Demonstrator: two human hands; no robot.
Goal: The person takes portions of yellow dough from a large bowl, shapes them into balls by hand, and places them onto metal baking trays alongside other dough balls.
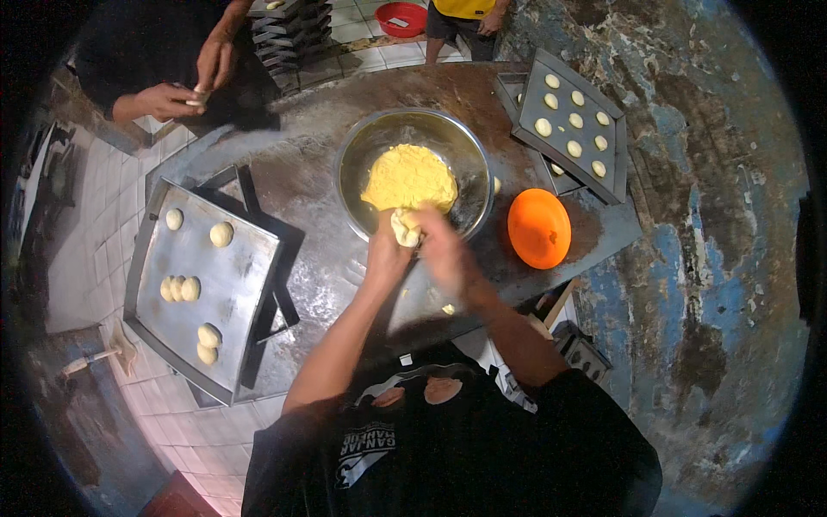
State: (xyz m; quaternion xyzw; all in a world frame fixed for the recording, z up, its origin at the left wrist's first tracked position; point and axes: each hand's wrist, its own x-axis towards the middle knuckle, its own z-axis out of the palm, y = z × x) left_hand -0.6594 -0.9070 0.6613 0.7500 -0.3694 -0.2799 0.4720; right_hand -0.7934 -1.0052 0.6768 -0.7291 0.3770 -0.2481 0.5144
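My left hand (pixel 388 250) is closed around a small piece of pale dough (pixel 407 227), with a bit of yellow showing at its top. Right beside it is my right hand (pixel 441 252), smeared by motion, so its fingers cannot be made out. Both hands are over the near rim of a wide steel bowl (pixel 349 200). Inside the bowl lies a big mound of crumbly yellow filling (pixel 409 175).
On the left stands a metal tray (pixel 211 276) with several dough balls. Another tray (pixel 616 142) of dough balls rests at the far right, near an orange plate (pixel 539 229). Across the table (pixel 319 250), a person's hands (pixel 185 96) work a small piece; another person (pixel 465 17) stands behind.
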